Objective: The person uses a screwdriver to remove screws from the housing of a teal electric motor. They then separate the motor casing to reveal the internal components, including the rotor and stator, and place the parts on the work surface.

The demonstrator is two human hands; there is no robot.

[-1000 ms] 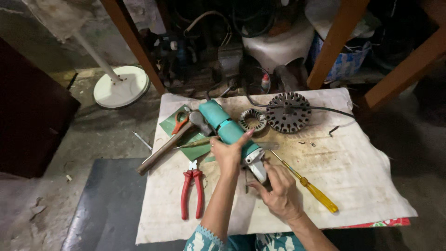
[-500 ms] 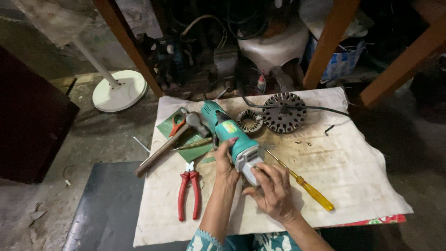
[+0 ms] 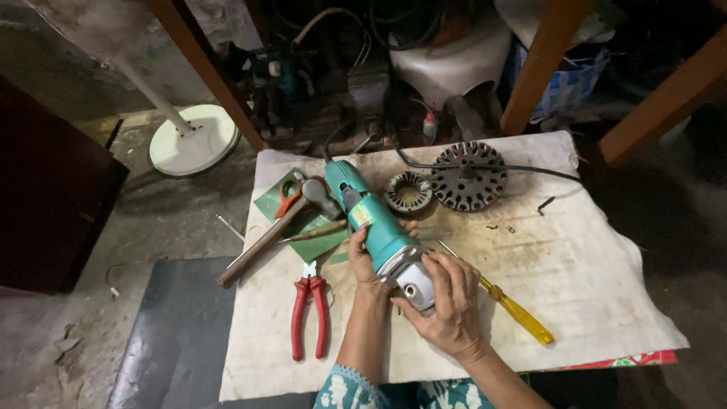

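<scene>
A teal angle grinder [image 3: 371, 220] with a grey metal head lies on a dirty white cloth [image 3: 575, 265], its black cord running off to the back right. My left hand [image 3: 365, 261] grips the teal body from the left. My right hand [image 3: 447, 303] wraps over the grey head end, fingers on top. A yellow-handled screwdriver [image 3: 515, 310] lies just right of my right hand. Red-handled pliers [image 3: 309, 314] lie to the left of my left forearm.
A wooden-handled hammer [image 3: 269, 238] lies on a green sheet [image 3: 274, 198] at the left. Two round metal motor stators, a small one [image 3: 407, 192] and a large one [image 3: 468, 176], sit behind the grinder. A white fan base [image 3: 193, 140] stands on the floor; wooden posts [image 3: 545, 53] rise behind.
My right hand has moved up onto the grinder's grey head. The grinder has shifted slightly while my left hand keeps hold of the body.
</scene>
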